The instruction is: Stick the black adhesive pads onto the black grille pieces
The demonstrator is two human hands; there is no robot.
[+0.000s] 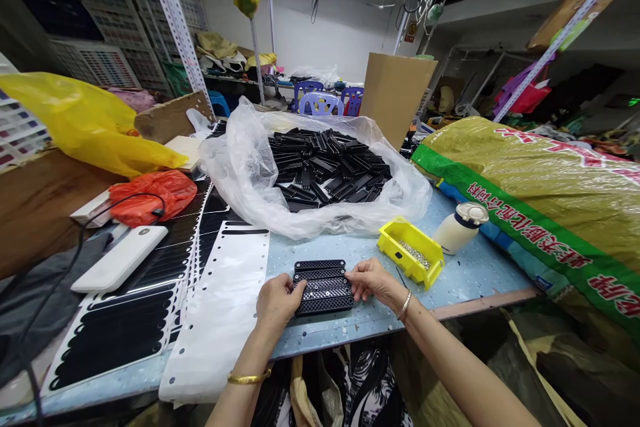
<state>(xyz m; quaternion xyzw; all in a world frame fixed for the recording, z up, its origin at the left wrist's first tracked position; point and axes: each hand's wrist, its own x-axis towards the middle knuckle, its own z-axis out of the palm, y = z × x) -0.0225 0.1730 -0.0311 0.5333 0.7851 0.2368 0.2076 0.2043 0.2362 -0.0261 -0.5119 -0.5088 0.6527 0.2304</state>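
Several black bars with a diamond-textured face lie side by side on the blue tabletop near its front edge. Small shiny dots show along them, too small to make out as screws or holes. My left hand grips the left ends, thumb on top and fingers behind. At the right ends, my right hand has its thumb and fingers pinched together against the bars; whether a small part is between the fingertips is hidden. A yellow bin holding small metal pieces stands just beyond my right hand.
Behind lies an open clear plastic bag with a heap of black bars. A white bottle and a large printed sack are right. Adhesive sheets, a white power bank and a red bag are left.
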